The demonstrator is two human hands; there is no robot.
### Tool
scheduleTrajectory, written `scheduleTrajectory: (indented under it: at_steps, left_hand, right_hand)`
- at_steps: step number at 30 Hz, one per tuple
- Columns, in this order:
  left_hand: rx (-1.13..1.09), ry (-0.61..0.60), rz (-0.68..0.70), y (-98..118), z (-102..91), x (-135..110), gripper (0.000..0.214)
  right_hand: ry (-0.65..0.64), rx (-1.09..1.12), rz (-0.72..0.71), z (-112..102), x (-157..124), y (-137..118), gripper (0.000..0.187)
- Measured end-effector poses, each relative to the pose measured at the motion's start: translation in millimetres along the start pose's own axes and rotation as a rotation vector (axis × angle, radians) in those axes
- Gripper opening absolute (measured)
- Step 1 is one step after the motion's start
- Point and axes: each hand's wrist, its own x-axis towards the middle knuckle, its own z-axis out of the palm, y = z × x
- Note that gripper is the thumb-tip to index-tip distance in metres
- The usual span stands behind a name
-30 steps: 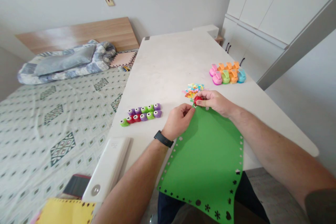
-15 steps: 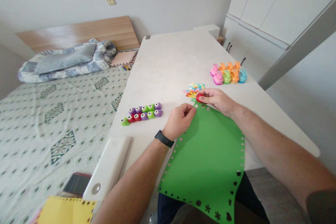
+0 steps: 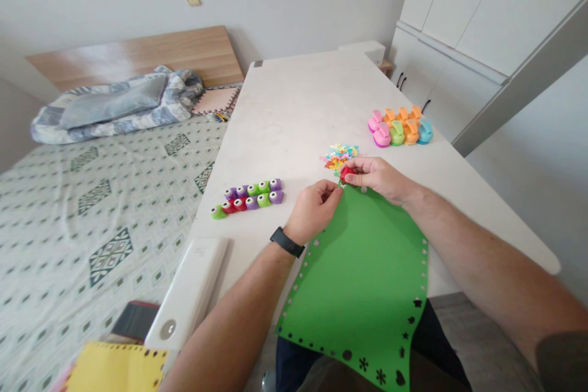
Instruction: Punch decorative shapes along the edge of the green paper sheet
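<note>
Just beyond grn sheet, paper pcs are strewn; at its far corner, red punch is held by R hand, edge pinched by L hand.

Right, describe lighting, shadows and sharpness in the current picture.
Head view: soft light, a pale sheen on the headboard; head view: a soft shadow on the green sheet below the right hand; head view: the colourful cutouts run together, individual outlines unclear.

Bright, diffuse light with wide-angle edge distortion.
</note>
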Motion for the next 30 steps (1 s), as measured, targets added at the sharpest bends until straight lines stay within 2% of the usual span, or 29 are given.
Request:
scheduleTrajectory:
  at_steps: [13, 20, 25, 27, 30]
  left_hand:
    - [-0.025, -0.011, -0.007, 2.2, 0.0, 0.0, 0.033]
    - [-0.108, -0.006, -0.022, 4.8, 0.6, 1.9, 0.044]
    - [-0.067, 0.101, -0.067, 8.1, 3.3, 10.3, 0.055]
    - [-0.072, 0.111, -0.038, 9.9, 5.7, 13.8, 0.056]
    - [-0.095, 0.059, 0.033, 11.4, 9.2, 16.8, 0.052]
  right_hand:
    - [-0.007, -0.029, 0.018, 0.5, 1.2, 1.4, 0.031]
    - [-0.009, -0.047, 0.007, 1.3, 0.9, -0.5, 0.029]
    - [-0.01, -0.052, -0.021, 2.8, 1.4, -0.4, 0.024]
    - [-0.034, -0.04, -0.029, 4.0, 1.3, 0.0, 0.02]
    - [-0.074, -0.015, -0.063, 6.3, 0.5, 0.4, 0.025]
